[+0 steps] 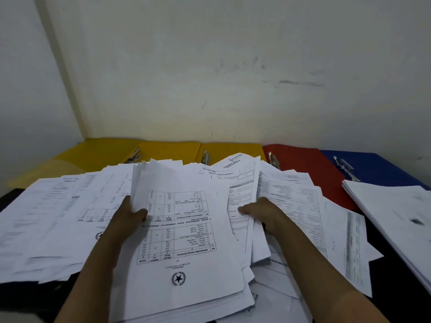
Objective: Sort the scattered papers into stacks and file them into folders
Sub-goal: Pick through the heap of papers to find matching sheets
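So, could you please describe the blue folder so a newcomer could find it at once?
Along the wall runs a row of open folders. The blue folder is the rightmost, beside the red folder. It alone is blue, its near part covered by a neat paper stack.

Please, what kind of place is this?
Probably an office or records desk in a room corner: printed papers cover a dark table, coloured folders line a bare wall, and both hands sort sheets.

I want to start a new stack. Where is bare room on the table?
Little: dark table shows at the near left and between the spread papers and the right stack. The far folders lie open; the blue folder is mostly bare. The middle is crowded.
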